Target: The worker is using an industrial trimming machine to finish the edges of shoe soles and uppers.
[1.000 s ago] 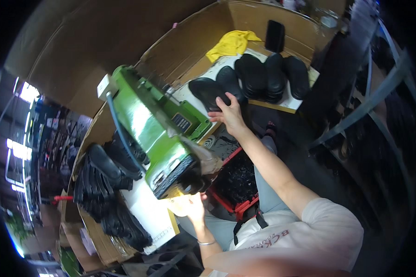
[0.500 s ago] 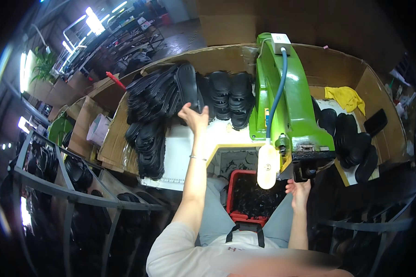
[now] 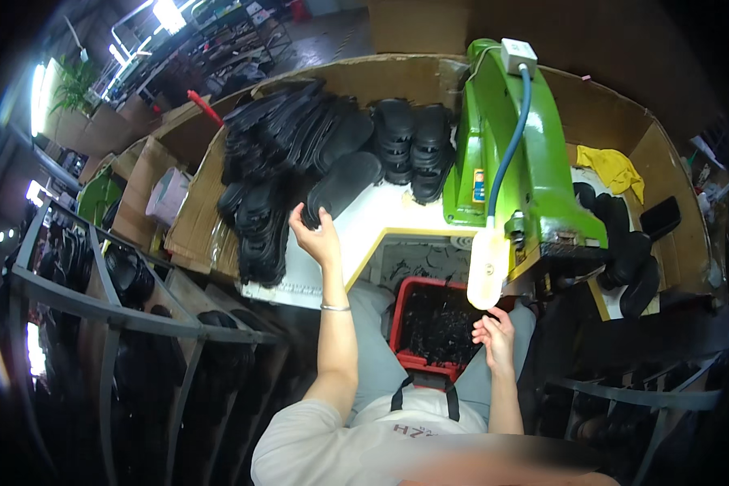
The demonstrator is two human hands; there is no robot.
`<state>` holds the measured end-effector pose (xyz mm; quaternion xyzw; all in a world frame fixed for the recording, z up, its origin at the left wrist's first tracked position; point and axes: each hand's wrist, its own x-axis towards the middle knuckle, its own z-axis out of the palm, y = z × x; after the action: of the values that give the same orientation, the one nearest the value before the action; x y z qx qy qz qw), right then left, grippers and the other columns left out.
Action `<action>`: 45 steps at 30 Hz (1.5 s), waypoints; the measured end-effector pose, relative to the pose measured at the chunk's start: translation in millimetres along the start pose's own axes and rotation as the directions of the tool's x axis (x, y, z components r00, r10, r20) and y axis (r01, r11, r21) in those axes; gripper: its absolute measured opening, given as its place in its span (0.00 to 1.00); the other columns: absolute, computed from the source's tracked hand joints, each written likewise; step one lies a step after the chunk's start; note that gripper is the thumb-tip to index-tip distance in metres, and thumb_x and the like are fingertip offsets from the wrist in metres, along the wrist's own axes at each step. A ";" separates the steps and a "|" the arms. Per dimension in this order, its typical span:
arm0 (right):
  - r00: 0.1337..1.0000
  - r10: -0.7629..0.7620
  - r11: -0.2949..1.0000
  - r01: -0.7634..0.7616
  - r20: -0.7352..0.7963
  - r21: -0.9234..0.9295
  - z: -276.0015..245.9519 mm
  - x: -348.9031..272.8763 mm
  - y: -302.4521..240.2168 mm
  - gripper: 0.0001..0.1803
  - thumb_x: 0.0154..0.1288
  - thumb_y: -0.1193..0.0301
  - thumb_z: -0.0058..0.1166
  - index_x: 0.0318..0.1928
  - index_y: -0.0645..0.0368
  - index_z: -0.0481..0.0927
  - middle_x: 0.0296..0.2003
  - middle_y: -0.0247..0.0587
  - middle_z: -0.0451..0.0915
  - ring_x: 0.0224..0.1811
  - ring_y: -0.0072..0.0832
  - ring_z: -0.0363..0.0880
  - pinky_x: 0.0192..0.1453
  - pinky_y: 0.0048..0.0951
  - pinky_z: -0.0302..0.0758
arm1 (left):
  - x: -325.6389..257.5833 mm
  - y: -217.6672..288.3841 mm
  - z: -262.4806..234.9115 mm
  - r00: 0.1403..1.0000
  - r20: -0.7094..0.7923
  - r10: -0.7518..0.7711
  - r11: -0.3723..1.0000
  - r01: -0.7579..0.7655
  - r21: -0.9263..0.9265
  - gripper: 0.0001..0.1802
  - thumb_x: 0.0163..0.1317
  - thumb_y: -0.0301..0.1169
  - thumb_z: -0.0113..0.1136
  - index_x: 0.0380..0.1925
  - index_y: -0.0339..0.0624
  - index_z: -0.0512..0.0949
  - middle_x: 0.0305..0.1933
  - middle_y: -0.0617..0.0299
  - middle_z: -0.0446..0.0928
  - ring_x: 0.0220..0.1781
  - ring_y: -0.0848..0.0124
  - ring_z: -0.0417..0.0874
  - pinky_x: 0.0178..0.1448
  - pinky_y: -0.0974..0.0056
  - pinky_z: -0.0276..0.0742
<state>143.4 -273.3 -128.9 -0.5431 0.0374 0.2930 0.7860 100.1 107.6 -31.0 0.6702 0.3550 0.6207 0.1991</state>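
My left hand point(image 3: 317, 236) pinches the near end of a black shoe sole point(image 3: 347, 188) between thumb and fingers. That sole slants over the white tabletop point(image 3: 304, 259), in front of a dense row of black soles point(image 3: 271, 125). Below the pale yellow sole-shaped plate point(image 3: 488, 271) of the green machine point(image 3: 520, 138) is my right hand point(image 3: 496, 338). Its fingers are loosely bent and apart, with nothing seen in them; the fingertips come close to the plate's lower tip.
Paired black slippers point(image 3: 395, 138) stand left of the machine, with another stack point(image 3: 261, 243) at the table's left. More footwear point(image 3: 620, 235) and a yellow cloth point(image 3: 611, 172) lie right. A red bin point(image 3: 398, 328) of black scraps sits between my legs. Cardboard walls point(image 3: 413, 77) and metal racks point(image 3: 154, 322) surround me.
My left hand has drawn the sole out of the row, toward me and down. My right hand has moved left, from under the machine head to below the yellow plate. The view has shifted slightly.
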 end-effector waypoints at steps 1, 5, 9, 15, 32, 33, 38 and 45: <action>0.999 0.020 1.000 -0.020 0.045 -0.009 5.5 0.9 4.2 0.17 0.65 0.75 0.50 0.53 0.63 0.66 0.27 0.44 0.78 0.23 0.24 0.77 0.24 0.22 0.76 | -0.2 -8.1 -8.2 1.000 0.002 -0.004 1.000 0.004 0.012 0.23 0.49 0.18 0.63 0.47 0.31 0.69 0.45 0.47 0.74 0.48 0.59 0.77 0.54 0.62 0.73; 0.984 0.082 0.993 -0.068 0.157 -0.096 21.3 -4.9 16.5 0.14 0.65 0.74 0.51 0.50 0.65 0.69 0.28 0.44 0.79 0.23 0.23 0.78 0.25 0.21 0.77 | -2.9 -9.6 -42.3 0.955 -0.021 -0.295 0.839 0.248 -0.483 0.27 0.49 0.12 0.61 0.50 0.29 0.64 0.48 0.51 0.71 0.47 0.66 0.76 0.53 0.65 0.75; 0.976 0.102 0.992 -0.084 0.192 -0.098 21.5 -17.9 27.0 0.18 0.62 0.75 0.55 0.51 0.64 0.69 0.30 0.43 0.80 0.27 0.23 0.79 0.27 0.20 0.77 | -21.4 78.2 -95.5 0.950 0.037 -0.311 0.662 0.244 -0.709 0.30 0.49 0.12 0.60 0.54 0.32 0.63 0.45 0.53 0.72 0.45 0.68 0.77 0.53 0.65 0.75; 0.915 -0.082 0.996 0.089 0.394 0.001 31.5 -55.5 -1.1 0.52 0.42 0.67 0.72 0.67 0.58 0.56 0.62 0.47 0.63 0.60 0.31 0.64 0.57 0.29 0.66 | -103.2 121.2 -91.9 0.651 0.680 -0.338 0.466 0.743 -0.480 0.33 0.47 0.12 0.62 0.55 0.32 0.63 0.44 0.51 0.75 0.44 0.67 0.78 0.51 0.67 0.75; 0.946 0.183 0.908 -0.267 0.269 0.321 6.9 -104.3 24.7 0.30 0.54 0.83 0.58 0.58 0.62 0.66 0.53 0.40 0.72 0.55 0.29 0.71 0.58 0.31 0.69 | -184.4 178.8 -40.5 0.055 0.995 0.085 0.836 0.539 -0.101 0.09 0.58 0.30 0.62 0.28 0.34 0.78 0.22 0.71 0.74 0.24 0.84 0.68 0.28 0.75 0.65; 0.942 0.151 0.905 -0.254 0.299 0.341 7.8 -105.7 24.8 0.30 0.54 0.84 0.58 0.58 0.62 0.66 0.53 0.40 0.71 0.54 0.29 0.71 0.58 0.31 0.70 | -187.1 175.7 -42.2 0.052 0.995 0.085 0.836 0.539 -0.100 0.09 0.58 0.30 0.62 0.28 0.34 0.78 0.22 0.71 0.74 0.24 0.84 0.68 0.28 0.75 0.65; 0.988 0.093 0.960 -0.121 0.122 0.254 -0.9 -130.2 2.4 0.31 0.47 0.85 0.58 0.56 0.66 0.69 0.50 0.43 0.74 0.52 0.31 0.74 0.59 0.30 0.70 | -210.5 154.7 -53.6 0.142 0.990 -0.013 0.786 0.614 -0.078 0.04 0.58 0.25 0.61 0.30 0.35 0.78 0.25 0.70 0.75 0.26 0.84 0.70 0.30 0.76 0.66; 0.911 -0.229 0.944 0.294 -0.342 0.152 -47.6 -123.4 -50.6 0.29 0.47 0.85 0.53 0.55 0.66 0.67 0.50 0.45 0.73 0.53 0.32 0.73 0.60 0.31 0.68 | -207.2 166.3 -51.7 0.247 0.969 -0.018 0.755 0.639 -0.149 0.03 0.58 0.21 0.59 0.32 0.34 0.75 0.26 0.71 0.74 0.28 0.85 0.70 0.31 0.77 0.66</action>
<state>79.3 -378.8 -59.7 -0.5018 0.1200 0.0875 0.8521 92.5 -162.4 -48.7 0.7194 0.1296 0.1291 0.6700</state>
